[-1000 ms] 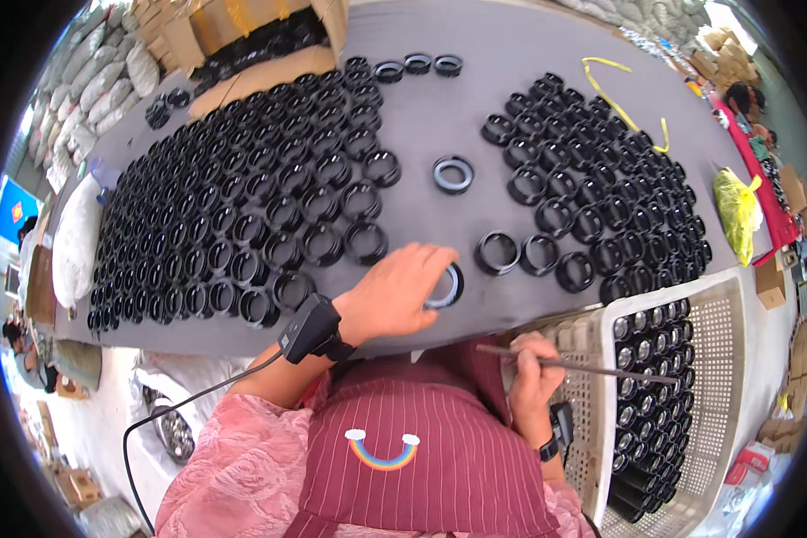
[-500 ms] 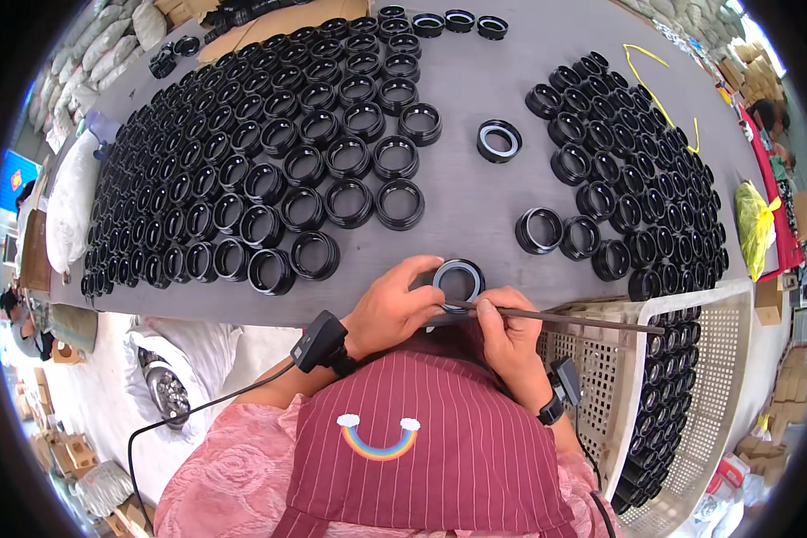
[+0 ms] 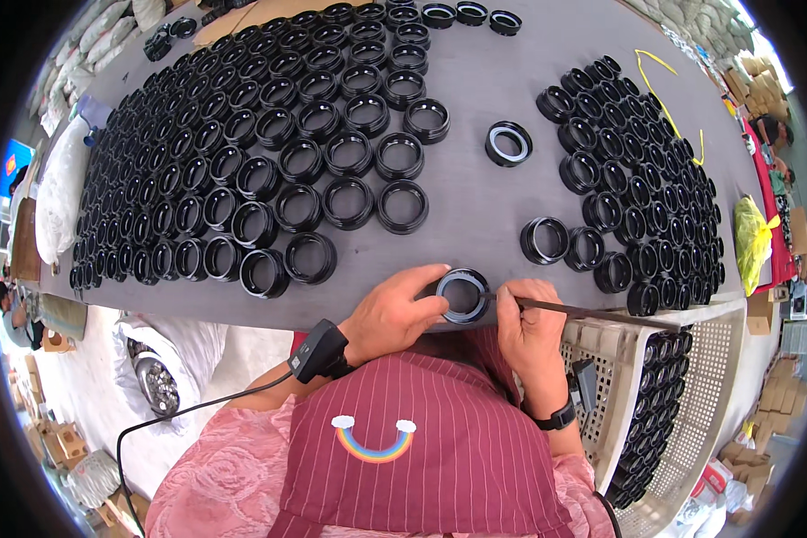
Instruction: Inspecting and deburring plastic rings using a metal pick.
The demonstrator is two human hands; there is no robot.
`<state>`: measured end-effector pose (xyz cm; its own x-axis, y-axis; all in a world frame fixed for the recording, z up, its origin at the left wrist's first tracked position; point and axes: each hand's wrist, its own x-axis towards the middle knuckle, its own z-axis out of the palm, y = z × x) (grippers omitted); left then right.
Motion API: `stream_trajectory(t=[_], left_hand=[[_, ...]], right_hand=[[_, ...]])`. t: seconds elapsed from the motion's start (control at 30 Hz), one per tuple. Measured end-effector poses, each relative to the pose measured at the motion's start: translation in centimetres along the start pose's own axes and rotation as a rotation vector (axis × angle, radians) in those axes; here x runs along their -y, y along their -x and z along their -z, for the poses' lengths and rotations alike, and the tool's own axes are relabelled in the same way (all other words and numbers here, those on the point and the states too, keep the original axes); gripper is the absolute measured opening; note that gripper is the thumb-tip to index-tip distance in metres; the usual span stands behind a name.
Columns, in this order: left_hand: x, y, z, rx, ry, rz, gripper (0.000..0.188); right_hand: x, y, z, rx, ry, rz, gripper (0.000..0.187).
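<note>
So both bare arms come up from the bottom and the hands meet out front, close together but not touching. The bare left hand (image 3: 396, 312) shows its back, with the wrist angled in and the index finger (image 3: 421, 277) reaching up and right. Thumb's below that, so the two make a sideways C opening to the right. The bare right hand (image 3: 529, 334) is tighter: thumb and index pinched, other fingers (image 3: 542, 292) bunched up, forearm (image 3: 567, 439) pretty steep. Left forearm (image 3: 272, 392) slants way more, coming out of a pink patterned sleeve (image 3: 220, 475).
</note>
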<state>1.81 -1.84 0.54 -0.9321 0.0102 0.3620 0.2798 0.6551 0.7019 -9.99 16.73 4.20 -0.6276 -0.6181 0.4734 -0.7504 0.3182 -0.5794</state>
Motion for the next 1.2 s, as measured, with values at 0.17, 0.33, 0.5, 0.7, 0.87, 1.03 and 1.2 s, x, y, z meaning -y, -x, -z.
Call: stream_trajectory(t=[0.17,0.33,0.5,0.7,0.87,1.03,1.2], left_hand=[[-0.1,-0.2,-0.1,-0.034,0.009,-0.022,0.021],[0.1,-0.3,-0.1,-0.051,-0.046,-0.077,0.018],[-0.1,-1.6,-0.1,-0.028,0.023,0.052,0.014],[-0.6,-7.0,-1.4,0.022,0.013,0.335,0.021],[-1.8,-8.9,-1.5,-0.056,-0.167,0.495,0.031],[-2.0,-6.9,-3.9,-0.077,-0.321,0.175,0.072],[-2.2,-11.1,-8.1,0.043,-0.403,0.179,0.09]], right_hand=[[-0.5,-0.4,-1.9,-0.058,-0.146,0.046,0.009],[-1.1,0.7,-2.5,0.017,-0.304,0.101,0.01],[-1.7,3.7,0.3,-0.392,-0.586,-0.289,0.015],[-0.9,6.3,3.0,-0.225,-0.578,-0.463,0.017],[-2.1,8.4,2.3,-0.13,-0.404,-0.41,0.013],[-2.3,9.5,2.2,-0.093,-0.402,-0.435,0.012],[-2.5,9.7,1.9,-0.062,-0.387,-0.375,0.012]])
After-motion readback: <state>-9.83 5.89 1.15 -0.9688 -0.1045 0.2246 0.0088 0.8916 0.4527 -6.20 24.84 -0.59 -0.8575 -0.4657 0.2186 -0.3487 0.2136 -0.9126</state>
